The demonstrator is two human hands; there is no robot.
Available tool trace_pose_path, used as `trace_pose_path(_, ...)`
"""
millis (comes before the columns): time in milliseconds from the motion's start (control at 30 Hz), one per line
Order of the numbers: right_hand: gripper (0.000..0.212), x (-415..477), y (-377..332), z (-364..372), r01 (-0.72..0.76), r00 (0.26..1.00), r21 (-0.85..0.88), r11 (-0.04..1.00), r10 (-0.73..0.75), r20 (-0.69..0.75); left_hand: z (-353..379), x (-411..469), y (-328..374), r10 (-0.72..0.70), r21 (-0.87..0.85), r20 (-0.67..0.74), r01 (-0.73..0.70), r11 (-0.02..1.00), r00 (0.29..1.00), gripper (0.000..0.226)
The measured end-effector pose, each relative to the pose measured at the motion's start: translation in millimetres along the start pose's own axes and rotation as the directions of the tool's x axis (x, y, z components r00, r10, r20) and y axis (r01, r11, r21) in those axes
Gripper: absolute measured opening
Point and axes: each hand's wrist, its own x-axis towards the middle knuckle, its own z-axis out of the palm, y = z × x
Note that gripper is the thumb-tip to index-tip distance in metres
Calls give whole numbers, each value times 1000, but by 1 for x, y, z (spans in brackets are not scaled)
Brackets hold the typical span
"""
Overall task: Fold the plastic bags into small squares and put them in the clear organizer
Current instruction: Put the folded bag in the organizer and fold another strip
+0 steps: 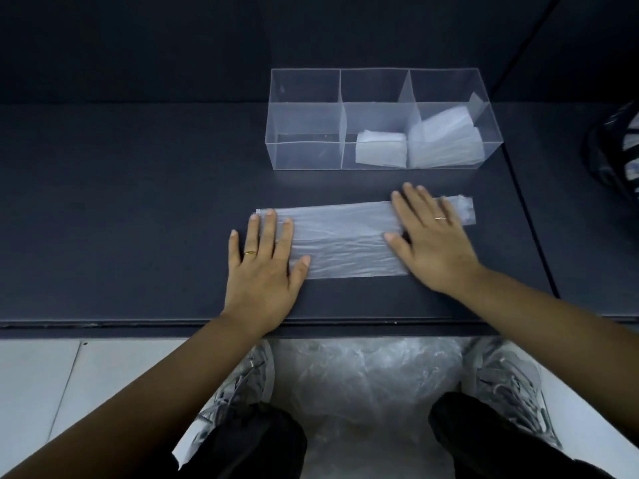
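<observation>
Currently: translucent plastic bag (345,243), long flat strip; left hand (262,267), right hand (432,243) pressing ends, fingers (403,209) straight.

**Both hands flat on a bag strip, organizer behind**

Your left hand (262,267) lies flat, fingers straight, on the left end of a plastic bag (345,243) folded into a long strip on the dark table (138,202). Your right hand (432,243) presses flat on the strip's right part, and a short length of bag shows past its fingers. The clear organizer (304,153) stands just behind the strip, three compartments in a row. One folded square (380,148) sits in the middle compartment; several folded bags (446,140) lean in the right one. Below the table edge, a heap of loose bags (366,385) lies on the floor between your shoes (508,385).
</observation>
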Motion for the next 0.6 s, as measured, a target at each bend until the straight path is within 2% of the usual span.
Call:
trace_pose_path(133,68,-17,22,-13,-117,988,11,993,117,-103,-6,-3,-12,-50,-59,8,50,997,999,81)
trace_pose_path(200,62,-29,15,-24,-19,978,96,995,38,-206,-13,-6,-11,-31,-124,-64,23,992,997,78)
trace_pose_path(267,50,-42,2,-32,150,967,211,966,-99,-236,-20,-7,-5,84,-175,-162,-112,978,983,75)
trace_pose_path(333,33,-48,-9,-32,249,957,226,942,-204,-206,-25,-7,7,249,-219,-162,-280,935,955,74)
trace_pose_path(433,11,-46,-18,-30,233,962,223,947,-192,-192,-23,-7,22,388,-231,-72,-394,890,919,78)
trace_pose_path(533,8,-41,-24,-29,204,974,184,961,-180,-138,-12,-7,22,394,-187,-29,-393,901,918,80)
trace_pose_path(600,10,-38,-23,-36,135,991,282,950,-129,-40,-12,-5,22,359,-231,-76,-367,901,930,73)
